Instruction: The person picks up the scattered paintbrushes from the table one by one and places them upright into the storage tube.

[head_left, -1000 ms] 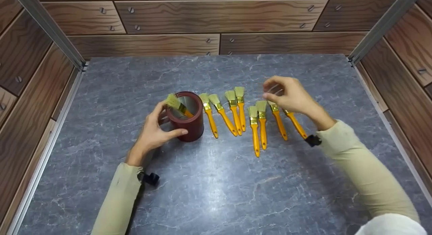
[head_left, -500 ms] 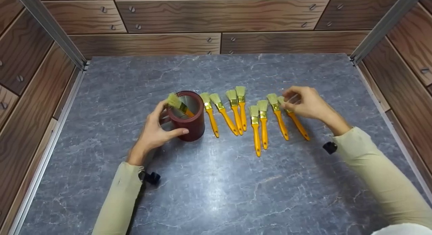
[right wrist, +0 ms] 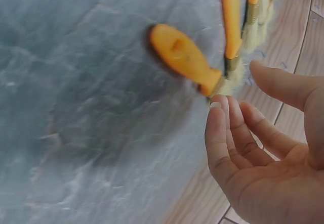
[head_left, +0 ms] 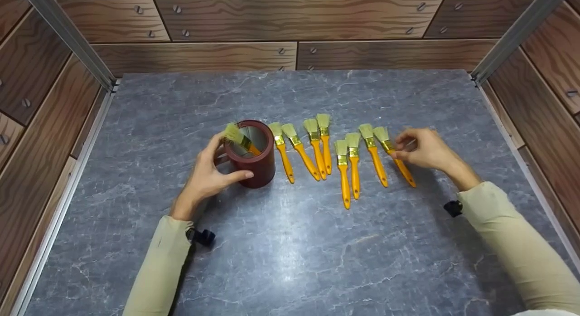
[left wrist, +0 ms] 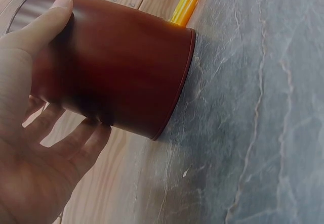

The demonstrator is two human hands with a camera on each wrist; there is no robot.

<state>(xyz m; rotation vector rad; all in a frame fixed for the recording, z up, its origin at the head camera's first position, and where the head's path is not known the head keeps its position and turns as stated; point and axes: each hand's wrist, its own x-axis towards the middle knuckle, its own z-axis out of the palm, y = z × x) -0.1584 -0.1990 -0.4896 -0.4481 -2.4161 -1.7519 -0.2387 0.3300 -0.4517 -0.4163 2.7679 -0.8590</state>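
Worktop with a can and paintbrushes, head view unless noted. Pale sleeves (head_left: 156,266) enter at the lower left and lower right of the frame, each with a small black wrist camera (head_left: 201,237) at its cuff. The worktop (head_left: 253,270), grey with white veining, fills the lower and middle frame. Right of centre, a pair of paintbrushes (head_left: 345,182) lies nearest, side by side, handles toward the bottom edge. Left of centre, the left hand (head_left: 201,175) has its grip clasped around the dark red can (head_left: 260,171); the left wrist view shows the thumb on one side of the wall and the fingers on the other. The can stands upright, and one brush (head_left: 244,143) leans inside it, bristles over the rim toward the upper left. Just right of the can, four further brushes (head_left: 301,157) lie in a row, bristles toward the top. At right, two more brushes (head_left: 375,159) lie beside the right hand (head_left: 423,149), whose grip is released, thumb and fingers apart; contact with the rightmost brush cannot be told. Wood-patterned panels (head_left: 290,19) with printed screws cross the top of the frame.
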